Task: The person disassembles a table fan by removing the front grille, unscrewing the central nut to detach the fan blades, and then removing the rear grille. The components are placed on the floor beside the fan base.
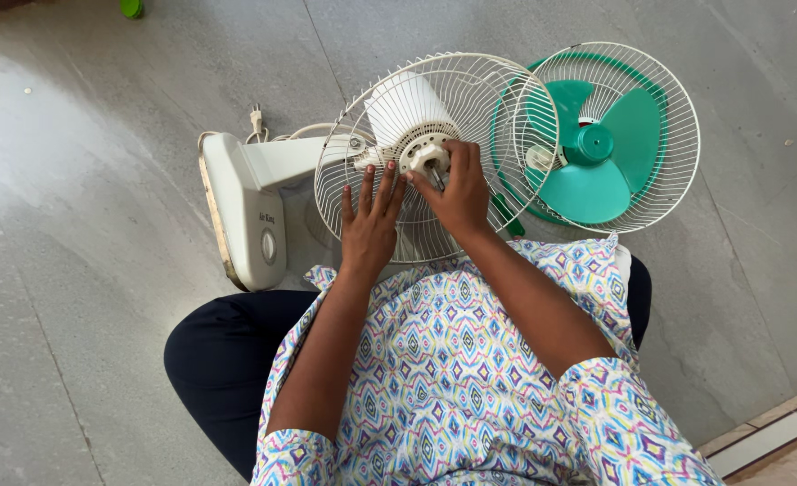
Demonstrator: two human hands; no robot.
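We sit on the grey stone floor with a dismantled white fan in front of our knees, our patterned tunic filling the lower part of the view. The rear wire guard of that fan lies tilted toward us, still mounted on the white motor housing, whose round hub shows through the middle of the wires. Our left hand rests flat against the lower part of the guard, fingers straight and slightly spread, their tips just below the hub. Our right hand is curled over the hub from the right, its fingers bent and pressed close together at the hub's edge; a dark slim tool seems to sit under them, but we cannot tell whether they pinch it. The fan's neck runs left from the motor to the white base, which lies on its side on the floor with a round knob facing us, and the power cord with its plug is looped just behind it. To the right, partly overlapped by the rear guard, lies a second wire guard with the teal blade resting inside it. A small green object sits far off at the top left edge.
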